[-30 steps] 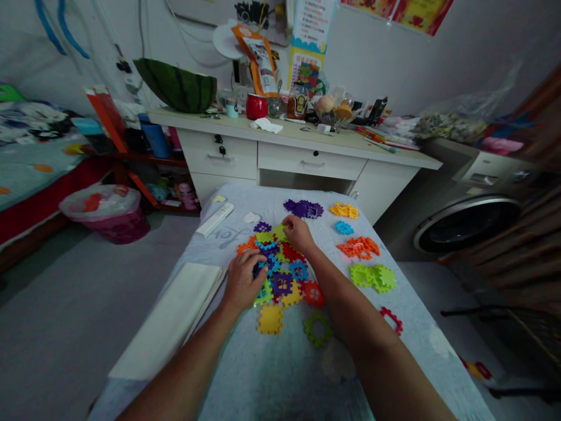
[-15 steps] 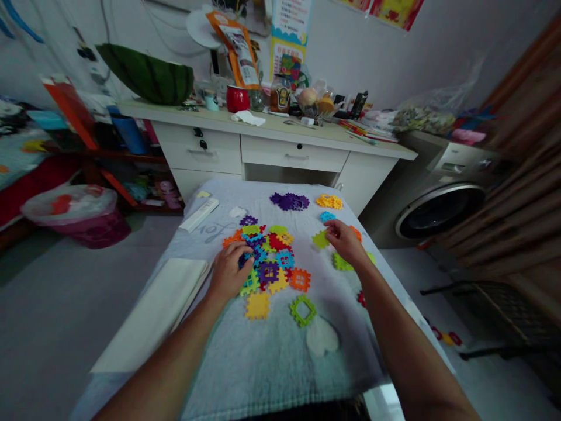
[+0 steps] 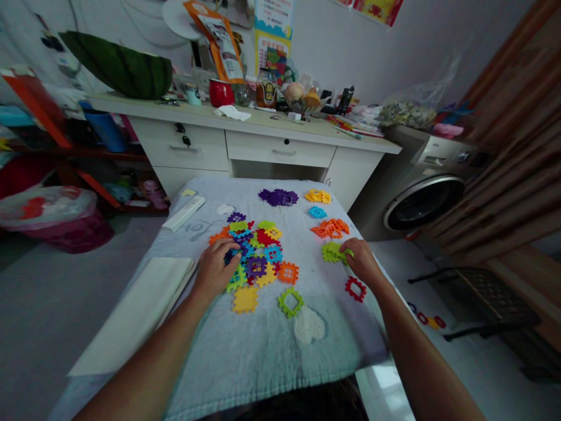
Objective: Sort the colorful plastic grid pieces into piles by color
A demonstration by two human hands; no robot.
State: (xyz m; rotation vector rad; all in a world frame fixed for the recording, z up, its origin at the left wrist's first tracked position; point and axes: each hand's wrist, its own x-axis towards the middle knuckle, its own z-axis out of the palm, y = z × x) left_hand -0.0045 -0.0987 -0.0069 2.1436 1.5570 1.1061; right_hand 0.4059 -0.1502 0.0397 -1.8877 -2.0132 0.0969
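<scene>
Loose interlocking plastic tiles in several colours lie heaped in a mixed pile [image 3: 256, 266] on the cloth-covered table. At the pile's left side is my left hand [image 3: 215, 263], its fingers and thumb curled round a dark purple tile [image 3: 230, 255], partly hidden. My right hand [image 3: 363, 261] is over the green tile group [image 3: 332, 252] on the right, fingertips closed on a green tile [image 3: 349, 253]. Nearer me are a red frame tile [image 3: 355, 289], a green frame tile [image 3: 290, 302] and a yellow tile [image 3: 245, 299].
Behind the green group lie orange tiles [image 3: 331, 228], blue tiles [image 3: 317, 211], yellow tiles [image 3: 318, 196] and purple tiles [image 3: 278, 197]. A folded white cloth [image 3: 135, 316] and a white box [image 3: 184, 214] are on the left. A cluttered desk [image 3: 280, 153] stands beyond; a washing machine [image 3: 412, 187] is right.
My right hand has moved nearer me with the green tile, from beside the orange tiles to the green group, uncovering the orange ones. My left hand stays at the pile. The view has shifted right.
</scene>
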